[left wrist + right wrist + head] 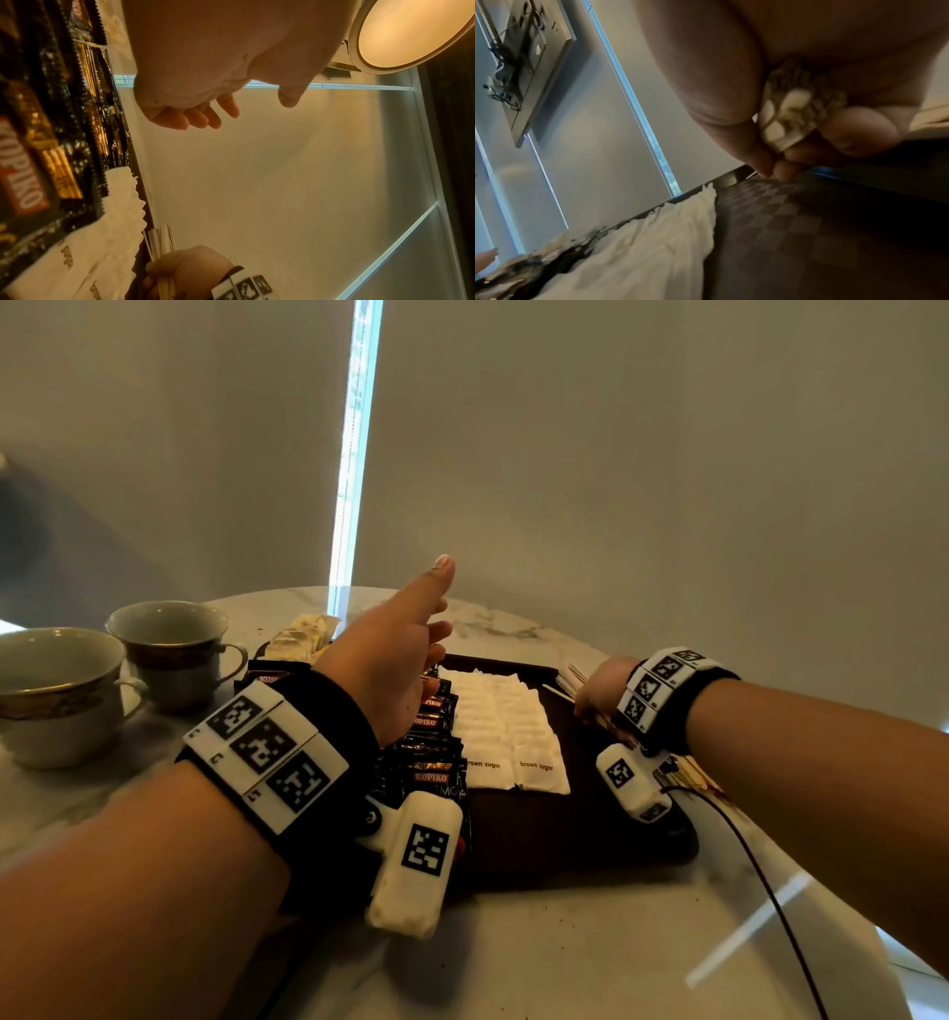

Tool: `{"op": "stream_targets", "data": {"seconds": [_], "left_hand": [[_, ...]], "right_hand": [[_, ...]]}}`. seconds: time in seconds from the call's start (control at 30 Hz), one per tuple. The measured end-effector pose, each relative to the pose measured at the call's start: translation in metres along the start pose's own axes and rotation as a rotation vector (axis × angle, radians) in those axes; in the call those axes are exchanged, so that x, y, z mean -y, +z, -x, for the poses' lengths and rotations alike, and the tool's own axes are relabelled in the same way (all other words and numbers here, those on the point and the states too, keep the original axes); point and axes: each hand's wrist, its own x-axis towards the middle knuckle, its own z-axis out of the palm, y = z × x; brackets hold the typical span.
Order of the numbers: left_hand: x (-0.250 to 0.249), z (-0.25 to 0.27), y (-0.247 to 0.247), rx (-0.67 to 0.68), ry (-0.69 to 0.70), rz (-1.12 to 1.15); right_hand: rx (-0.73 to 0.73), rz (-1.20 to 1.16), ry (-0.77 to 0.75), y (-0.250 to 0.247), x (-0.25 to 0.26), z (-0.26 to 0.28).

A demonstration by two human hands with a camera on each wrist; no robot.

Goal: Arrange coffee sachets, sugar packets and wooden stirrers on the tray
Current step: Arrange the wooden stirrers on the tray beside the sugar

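Head view, left to right: two teacups (169, 649) on the marble table (565, 942), off the dark tray (590, 834). Left hand (395, 654) raised over the tray's left side, fingers loose and spread, thumb up, holding nothing. Beneath it, coffee sachets (434, 762) overlap in a row along the tray's left part. Sugar packets (506, 726) lie in two rows just beside them, mid-tray. Right hand (603, 693) at the tray's right side, fingers curled round a bundle of wooden stirrers (577, 677).
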Motion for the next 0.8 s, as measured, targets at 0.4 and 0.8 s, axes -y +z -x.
{"op": "stream_targets", "data": {"seconds": [0.4, 0.8], "left_hand": [[0.0, -0.008, -0.003, -0.016, -0.022, 0.011], [0.002, -0.005, -0.002, -0.011, -0.011, 0.015]], "right_hand": [[0.029, 0.059, -0.043, 0.013, 0.02, -0.027], [0.012, -0.476, 0.142, -0.013, -0.032, -0.03]]}}
